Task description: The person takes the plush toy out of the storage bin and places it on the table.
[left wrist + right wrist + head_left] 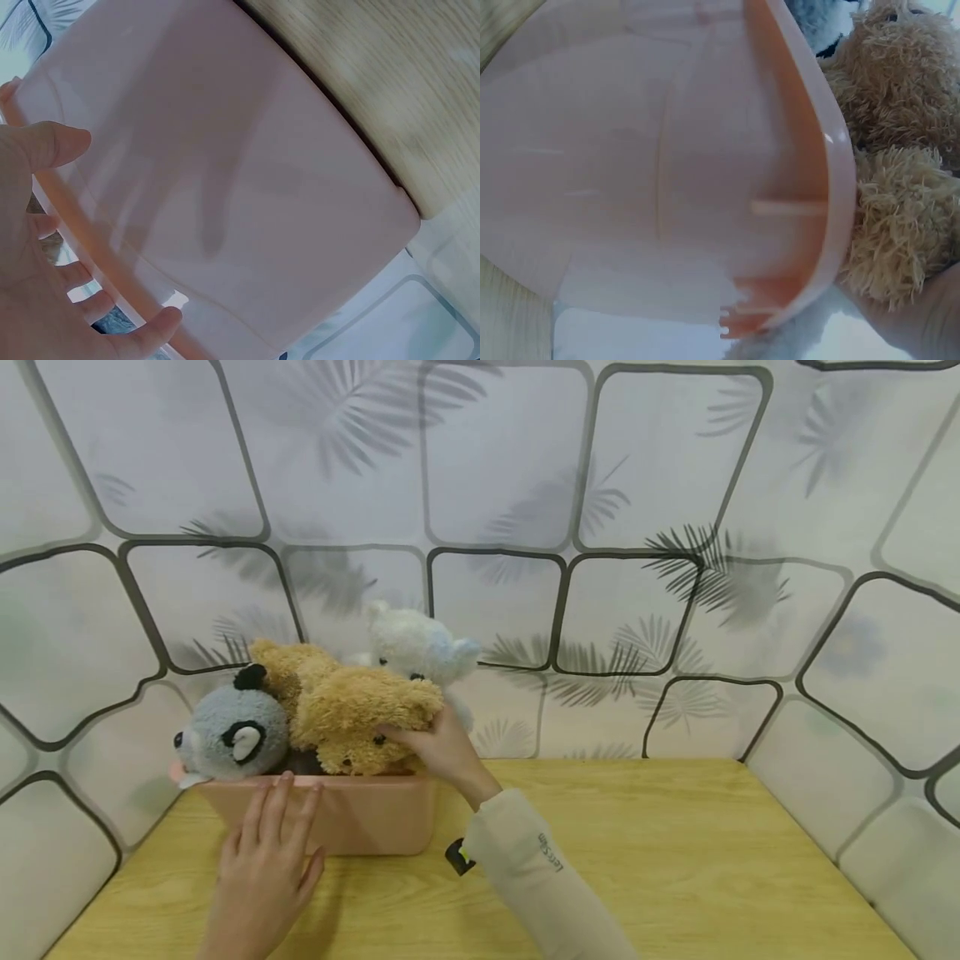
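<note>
A pink plastic tub point(375, 822) stands on the table, filled with plush toys. My left hand point(264, 856) rests its nearly straight fingers on the tub's front rim; in the left wrist view its fingertips point(166, 321) touch that rim. With the thumb across its front, my right hand point(448, 750) grips a shaggy tan plush toy point(360, 706) at the tub's right end. Its remaining fingers are hidden behind the toy. A grey plush toy point(225, 727) with black eye patches leans over the left end. Behind, a white and pale blue plush toy point(412, 639) sticks up.
A small black object point(457, 857) shows beside the right cuff, partly hidden. The yellow wood-grain table point(675, 852) extends to the right of the tub. Patterned fabric walls point(502, 468) enclose the back and both sides.
</note>
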The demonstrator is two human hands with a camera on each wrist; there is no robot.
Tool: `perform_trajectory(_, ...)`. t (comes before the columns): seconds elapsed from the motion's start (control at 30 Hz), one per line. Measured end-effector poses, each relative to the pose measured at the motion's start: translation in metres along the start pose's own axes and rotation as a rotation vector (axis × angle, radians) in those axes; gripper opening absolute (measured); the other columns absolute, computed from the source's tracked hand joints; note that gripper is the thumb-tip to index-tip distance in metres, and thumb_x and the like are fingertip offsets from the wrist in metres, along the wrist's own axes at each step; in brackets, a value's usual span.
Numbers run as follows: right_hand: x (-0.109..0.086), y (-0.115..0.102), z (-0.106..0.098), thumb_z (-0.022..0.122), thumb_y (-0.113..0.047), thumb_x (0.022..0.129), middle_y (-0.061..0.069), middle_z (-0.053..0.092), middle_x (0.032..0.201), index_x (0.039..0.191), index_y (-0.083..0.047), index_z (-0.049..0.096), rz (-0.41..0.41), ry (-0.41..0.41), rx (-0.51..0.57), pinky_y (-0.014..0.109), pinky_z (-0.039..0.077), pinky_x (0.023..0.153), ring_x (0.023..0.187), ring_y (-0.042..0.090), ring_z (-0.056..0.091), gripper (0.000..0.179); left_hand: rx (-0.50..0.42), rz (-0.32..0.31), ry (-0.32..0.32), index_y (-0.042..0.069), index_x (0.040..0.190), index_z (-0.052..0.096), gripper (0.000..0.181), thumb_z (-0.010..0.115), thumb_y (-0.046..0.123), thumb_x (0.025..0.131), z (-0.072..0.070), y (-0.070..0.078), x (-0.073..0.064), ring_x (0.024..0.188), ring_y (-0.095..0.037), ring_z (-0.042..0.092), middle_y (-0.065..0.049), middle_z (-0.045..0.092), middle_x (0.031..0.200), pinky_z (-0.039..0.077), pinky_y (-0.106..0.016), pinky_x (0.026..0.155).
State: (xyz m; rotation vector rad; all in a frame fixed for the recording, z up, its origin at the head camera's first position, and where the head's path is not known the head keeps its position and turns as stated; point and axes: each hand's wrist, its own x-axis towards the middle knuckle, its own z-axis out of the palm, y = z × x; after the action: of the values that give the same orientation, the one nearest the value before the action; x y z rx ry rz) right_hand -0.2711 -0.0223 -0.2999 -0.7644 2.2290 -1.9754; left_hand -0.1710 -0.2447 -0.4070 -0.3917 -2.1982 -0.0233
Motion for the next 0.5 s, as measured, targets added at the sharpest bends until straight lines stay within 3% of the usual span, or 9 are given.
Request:
perform_trajectory(0.17,-0.008,-0.001,-0.014,0.07,-0.018,0.096,-0.008,0.042,0.054,0.131,-0.003,0.059,0.029,-0.001,0.091,0.027,0.031,0.046,0.039,0.01,0.02,0.04,-0.015,0.0,-0.001,0.006,0.146,0.047,0.072,0.013,0.054,0.105,-0.001,0.0,-0.001,0.13,-0.053,0.041,-0.03,0.04,0.149,0.049,-0.069,0.067)
perform_trajectory(0.23,-0.012,0.0,-0.019,0.069,-0.016,0.097,-0.004,0.057,0.066,0.137,-0.003,0.055,0.008,0.011,0.131,0.027,0.043,0.052,0.047,0.008,0.043,0.044,-0.021,-0.002,-0.006,0.006,0.146,0.047,0.071,0.014,0.053,0.105,-0.001,0.0,-0.001,0.13,-0.053,0.04,-0.03,0.039,0.149,0.049,-0.07,0.067)
perform_trajectory(0.3,-0.016,0.003,-0.024,0.069,-0.015,0.097,0.001,0.069,0.099,0.142,-0.004,0.05,-0.003,0.032,0.159,0.031,0.054,0.072,0.077,0.012,0.064,0.05,-0.024,-0.003,-0.008,0.007,0.147,0.046,0.071,0.013,0.054,0.105,0.0,0.0,-0.001,0.13,-0.053,0.04,-0.031,0.038,0.149,0.049,-0.07,0.068)
perform_trajectory(0.33,-0.017,0.004,-0.026,0.068,-0.013,0.097,0.008,0.067,0.117,0.142,-0.003,0.049,-0.02,0.035,0.181,0.035,0.055,0.086,0.096,0.018,0.067,0.049,-0.024,-0.004,-0.006,0.007,0.147,0.045,0.071,0.013,0.054,0.105,0.001,0.0,-0.001,0.13,-0.053,0.04,-0.031,0.039,0.149,0.049,-0.071,0.068)
perform_trajectory(0.4,-0.021,0.008,-0.03,0.065,-0.011,0.098,0.015,0.053,0.144,0.145,-0.002,0.046,-0.035,0.045,0.217,0.043,0.044,0.108,0.13,0.028,0.054,0.052,-0.024,-0.007,-0.001,0.007,0.147,0.045,0.071,0.013,0.054,0.105,0.001,0.0,-0.001,0.13,-0.053,0.04,-0.031,0.039,0.149,0.048,-0.071,0.069)
perform_trajectory(0.5,-0.029,0.013,-0.033,0.064,-0.014,0.098,0.023,0.047,0.147,0.146,0.003,0.041,0.011,0.087,0.26,0.05,0.041,0.11,0.134,0.038,0.049,0.056,-0.022,-0.006,0.005,0.007,0.148,0.044,0.071,0.013,0.054,0.105,0.002,0.0,-0.001,0.13,-0.053,0.04,-0.031,0.039,0.149,0.049,-0.07,0.069)
